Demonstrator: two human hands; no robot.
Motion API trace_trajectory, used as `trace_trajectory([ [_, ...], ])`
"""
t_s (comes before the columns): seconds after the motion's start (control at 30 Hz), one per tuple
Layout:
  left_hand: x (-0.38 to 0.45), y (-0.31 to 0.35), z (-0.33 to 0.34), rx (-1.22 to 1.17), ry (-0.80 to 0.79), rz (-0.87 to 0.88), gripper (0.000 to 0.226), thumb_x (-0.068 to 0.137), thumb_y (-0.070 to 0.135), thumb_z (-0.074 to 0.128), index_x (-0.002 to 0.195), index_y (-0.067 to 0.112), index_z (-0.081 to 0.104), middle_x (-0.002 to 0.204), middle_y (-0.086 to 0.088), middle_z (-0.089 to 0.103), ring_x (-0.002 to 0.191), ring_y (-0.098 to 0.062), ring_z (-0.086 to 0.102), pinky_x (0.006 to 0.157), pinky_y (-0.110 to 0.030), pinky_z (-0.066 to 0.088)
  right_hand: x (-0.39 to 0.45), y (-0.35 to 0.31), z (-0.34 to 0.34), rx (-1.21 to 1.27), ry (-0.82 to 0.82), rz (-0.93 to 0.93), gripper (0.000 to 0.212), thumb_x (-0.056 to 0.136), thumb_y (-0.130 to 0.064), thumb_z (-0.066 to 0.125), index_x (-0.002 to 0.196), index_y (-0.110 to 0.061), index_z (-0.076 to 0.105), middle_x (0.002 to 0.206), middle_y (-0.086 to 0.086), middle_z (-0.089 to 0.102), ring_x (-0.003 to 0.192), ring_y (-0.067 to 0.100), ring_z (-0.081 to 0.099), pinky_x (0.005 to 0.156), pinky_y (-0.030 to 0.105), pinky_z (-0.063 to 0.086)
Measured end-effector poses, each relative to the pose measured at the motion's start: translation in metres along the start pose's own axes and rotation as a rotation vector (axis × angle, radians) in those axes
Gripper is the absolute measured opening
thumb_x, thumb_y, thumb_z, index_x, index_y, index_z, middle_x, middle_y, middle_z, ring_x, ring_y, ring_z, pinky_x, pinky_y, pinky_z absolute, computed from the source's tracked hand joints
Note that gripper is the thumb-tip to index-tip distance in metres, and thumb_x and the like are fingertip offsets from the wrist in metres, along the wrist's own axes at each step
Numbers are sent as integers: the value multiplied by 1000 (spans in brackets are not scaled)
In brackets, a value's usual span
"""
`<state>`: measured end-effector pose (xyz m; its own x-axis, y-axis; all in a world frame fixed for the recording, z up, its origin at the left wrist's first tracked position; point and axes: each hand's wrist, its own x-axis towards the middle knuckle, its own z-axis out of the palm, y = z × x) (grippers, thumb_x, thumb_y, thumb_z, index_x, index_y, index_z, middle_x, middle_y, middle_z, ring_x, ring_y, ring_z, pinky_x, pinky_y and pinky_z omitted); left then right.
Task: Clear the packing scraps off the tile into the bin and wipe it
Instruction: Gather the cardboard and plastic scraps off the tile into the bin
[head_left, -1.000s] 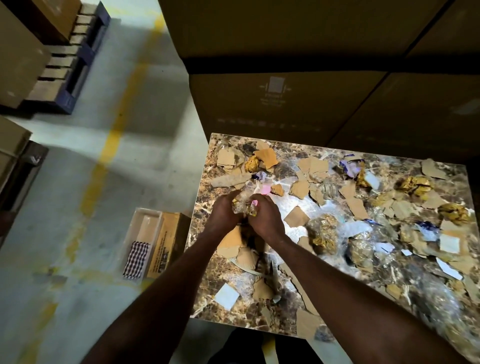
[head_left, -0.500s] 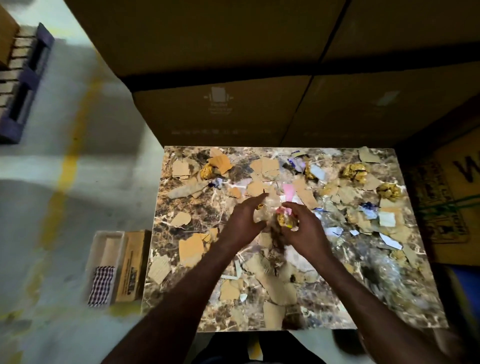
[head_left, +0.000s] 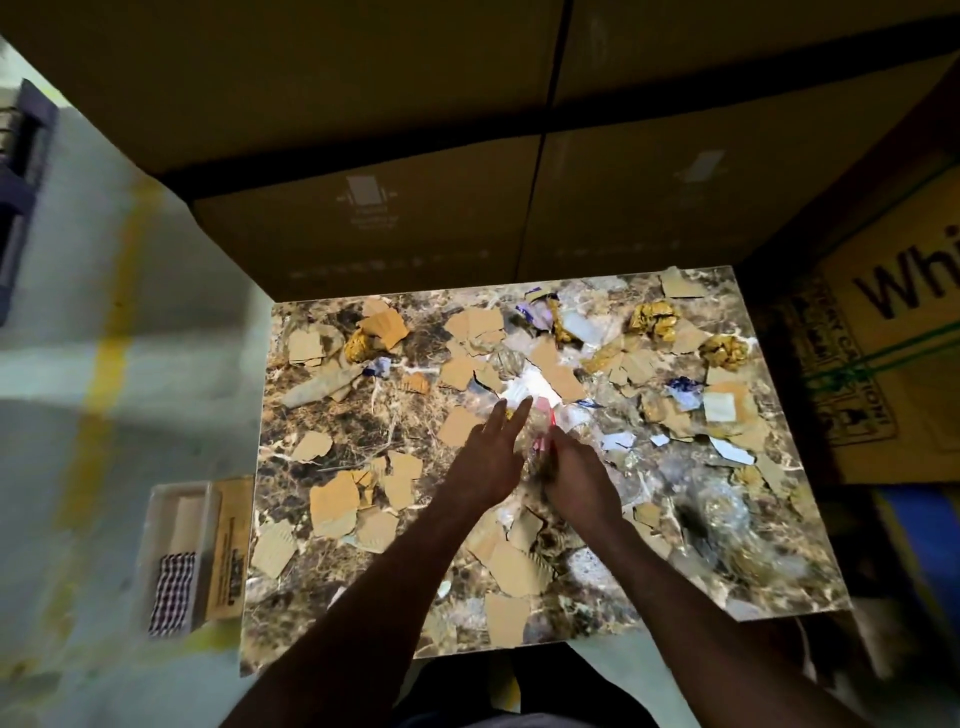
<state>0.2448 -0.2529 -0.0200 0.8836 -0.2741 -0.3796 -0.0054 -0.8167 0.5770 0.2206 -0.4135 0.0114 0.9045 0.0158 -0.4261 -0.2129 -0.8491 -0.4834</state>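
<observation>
A brown marble tile (head_left: 363, 426) lies on the floor, strewn with torn cardboard scraps (head_left: 335, 501), crumpled gold foil (head_left: 652, 319), white paper bits (head_left: 719, 406) and clear plastic (head_left: 727, 514). My two hands meet over the tile's middle. My right hand (head_left: 579, 480) is closed around a small bundle of clear plastic and a pink scrap (head_left: 541, 444). My left hand (head_left: 491, 460) rests against that bundle from the left, with its fingers stretched out and apart.
An open box (head_left: 179, 525) holding a checkered cloth (head_left: 171, 592) stands on the floor by the tile's left edge. Big cardboard cartons (head_left: 395, 228) wall off the far side, and printed cartons (head_left: 893, 322) the right. A yellow floor line (head_left: 104, 364) runs at the left.
The view has swung to centre the tile. My hands have moved right and away from me along the tile with the gathered scraps, and my left fingers have spread open.
</observation>
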Motion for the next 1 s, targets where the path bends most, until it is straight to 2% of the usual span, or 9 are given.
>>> trace_trajectory([
  [0.1, 2, 11, 2, 140, 29, -42, 87, 108, 21, 53, 168, 49, -4, 180, -4, 5, 156, -50, 28, 111, -62, 48, 0, 6, 8, -93, 27, -17, 44, 92, -12, 68, 133, -21, 53, 106, 7, 66, 101, 32, 66, 76, 40, 55],
  [0.2, 4, 13, 10, 195, 53, -52, 87, 108, 22, 54, 167, 50, -4, 179, -4, 10, 154, -49, 32, 104, -63, 54, -2, 9, 4, -125, 13, -43, 36, 99, -9, 55, 136, -14, 56, 118, 13, 62, 106, 36, 64, 84, 40, 54],
  [0.3, 7, 16, 13, 61, 78, -40, 87, 106, 23, 61, 168, 49, 6, 176, -13, 20, 148, -48, 41, 110, -60, 50, -1, 11, -4, -137, 48, -33, 38, 98, -12, 61, 135, -16, 53, 117, 9, 63, 108, 30, 63, 79, 35, 49],
  [0.43, 7, 22, 7, -152, 154, -70, 100, 98, 18, 71, 167, 51, 7, 176, -13, 23, 159, -37, 30, 121, -54, 41, -2, 14, -17, -113, 39, -72, 39, 94, -13, 71, 129, -16, 54, 112, 8, 67, 107, 30, 64, 76, 35, 49],
  [0.57, -1, 24, 6, -233, 219, -93, 99, 93, 16, 79, 171, 31, 20, 174, -14, 26, 156, -33, 35, 120, -42, 43, -5, 17, -29, -91, 29, -130, 39, 94, -14, 70, 130, -18, 56, 112, 6, 70, 104, 31, 68, 71, 30, 42],
  [0.67, -9, 19, 8, -249, 255, -108, 101, 89, 27, 86, 169, 30, 24, 172, -9, 34, 153, -30, 41, 121, -45, 43, -9, 15, -38, -66, 7, -153, 46, 99, -18, 67, 143, -19, 53, 124, 7, 69, 110, 32, 67, 75, 34, 46],
  [0.8, -26, 23, 1, -322, 315, -120, 93, 91, 31, 84, 168, 25, 31, 166, -6, 45, 150, -24, 44, 123, -39, 39, -10, 14, -44, -39, 48, -183, 57, 103, -31, 66, 155, -22, 45, 140, 6, 65, 123, 31, 63, 92, 41, 55],
  [0.9, -36, 16, -3, -343, 356, -150, 83, 98, 36, 76, 167, 25, 32, 167, -2, 44, 150, -20, 44, 123, -36, 38, -8, 1, -47, 6, 70, -242, 55, 104, -26, 61, 157, -25, 45, 143, 5, 63, 124, 29, 63, 96, 38, 54],
  [1.0, -47, -2, -11, -329, 372, -195, 74, 104, 47, 66, 167, 31, 31, 170, 1, 40, 154, -19, 39, 125, -38, 36, -4, -22, -48, 30, 87, -284, 54, 104, -21, 60, 156, -21, 47, 151, 5, 56, 130, 30, 60, 100, 40, 52],
])
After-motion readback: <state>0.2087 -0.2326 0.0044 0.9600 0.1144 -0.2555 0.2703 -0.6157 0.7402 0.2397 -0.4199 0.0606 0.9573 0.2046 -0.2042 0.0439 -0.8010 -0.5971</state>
